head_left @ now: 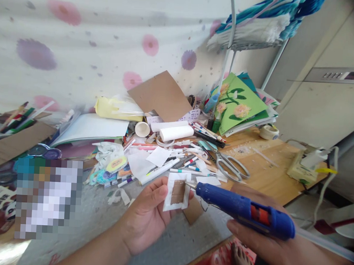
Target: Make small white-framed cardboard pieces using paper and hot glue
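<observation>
Between the thumb and fingers of my left hand (pixel 146 214) is a small piece of brown cardboard (pixel 178 192) with white folded paper edges. My right hand (pixel 257 243) grips a blue hot glue gun (pixel 238 207), with a clear glue stick (pixel 327 243) running out of its back end. The gun's metal nozzle points left and reaches the upper right edge of the cardboard piece; whether it touches cannot be made out. Behind my left hand, a flat brown card scrap (pixel 193 211) lies on the grey mat (pixel 100 231).
Several markers and paper scraps lie heaped behind my hands, with grey-handled scissors (pixel 230 165) at their right. A large brown cardboard sheet (pixel 162 94) leans at the back. Green floral paper (pixel 238 100) stands beside a rack pole. A power strip (pixel 304 167) sits at the right edge.
</observation>
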`<control>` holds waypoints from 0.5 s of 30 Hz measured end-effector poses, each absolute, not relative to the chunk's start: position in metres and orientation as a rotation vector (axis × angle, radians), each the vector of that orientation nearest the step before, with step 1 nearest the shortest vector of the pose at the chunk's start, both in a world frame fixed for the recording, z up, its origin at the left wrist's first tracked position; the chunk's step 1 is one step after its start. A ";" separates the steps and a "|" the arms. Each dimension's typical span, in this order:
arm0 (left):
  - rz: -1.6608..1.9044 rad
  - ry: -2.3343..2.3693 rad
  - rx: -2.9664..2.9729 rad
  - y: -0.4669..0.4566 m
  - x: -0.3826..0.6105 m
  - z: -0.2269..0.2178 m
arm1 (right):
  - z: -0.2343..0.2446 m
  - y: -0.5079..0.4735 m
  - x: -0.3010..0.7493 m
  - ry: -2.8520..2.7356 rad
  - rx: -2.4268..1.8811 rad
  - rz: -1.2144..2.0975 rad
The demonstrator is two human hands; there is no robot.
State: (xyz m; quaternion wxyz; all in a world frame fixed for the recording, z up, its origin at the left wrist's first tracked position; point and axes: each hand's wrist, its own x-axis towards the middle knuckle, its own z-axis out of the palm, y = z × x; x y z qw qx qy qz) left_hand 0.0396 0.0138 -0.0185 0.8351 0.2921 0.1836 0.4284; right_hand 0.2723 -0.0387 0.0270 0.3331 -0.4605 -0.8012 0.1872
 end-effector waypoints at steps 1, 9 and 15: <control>0.909 0.397 0.621 0.014 0.040 -0.019 | 0.027 -0.038 0.272 -2.093 -1.187 0.499; 0.943 0.462 0.592 0.013 0.043 -0.015 | 0.020 -0.036 0.268 -2.052 -1.110 0.449; 0.970 0.586 0.576 0.013 0.046 -0.014 | 0.018 -0.035 0.264 -2.035 -1.068 0.461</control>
